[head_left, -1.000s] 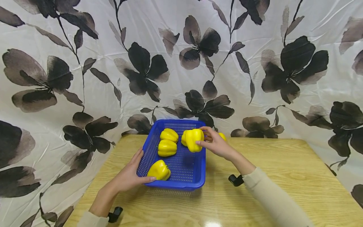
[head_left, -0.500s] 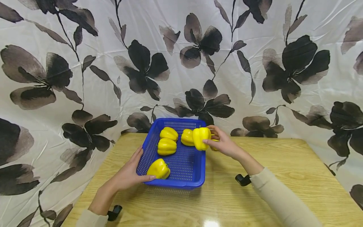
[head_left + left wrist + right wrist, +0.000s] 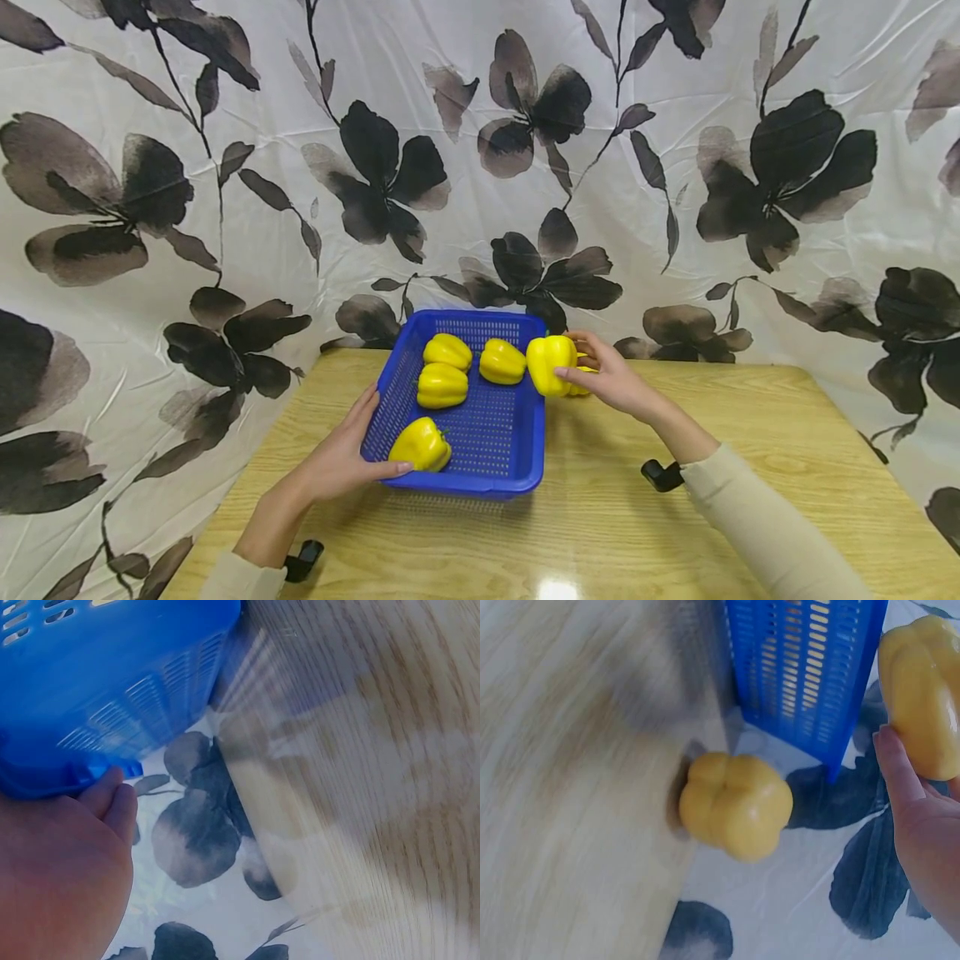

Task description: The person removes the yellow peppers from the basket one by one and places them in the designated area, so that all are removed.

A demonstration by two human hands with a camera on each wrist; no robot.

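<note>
In the head view, the right hand (image 3: 611, 379) grips a yellow bell pepper (image 3: 549, 365), thumb on the near side and fingers behind. That pepper is held upright at the right rim of a blue perforated plastic basket (image 3: 480, 485), overlapping the rim from here. The left hand (image 3: 345, 454) holds the basket at its near left corner, thumb laid over the rim and fingers along the left side. Inside are four more yellow bell peppers: two (image 3: 447, 352) (image 3: 442, 386) touching at the far left, one (image 3: 502, 362) at the far right, and one (image 3: 422, 446) in the near left corner, beside the left thumb. The basket is at the back of a wood-grain surface (image 3: 450, 550), before a floral cloth (image 3: 480, 208).

In the left wrist view, the left fingertips meet the basket's rim; they seem to hook round it, though much of the hand is out of frame.

In the right wrist view, a loose pepper (image 3: 735, 806) lies near the surface's edge, beside the basket's outer wall and apart from the gripped one.
</note>
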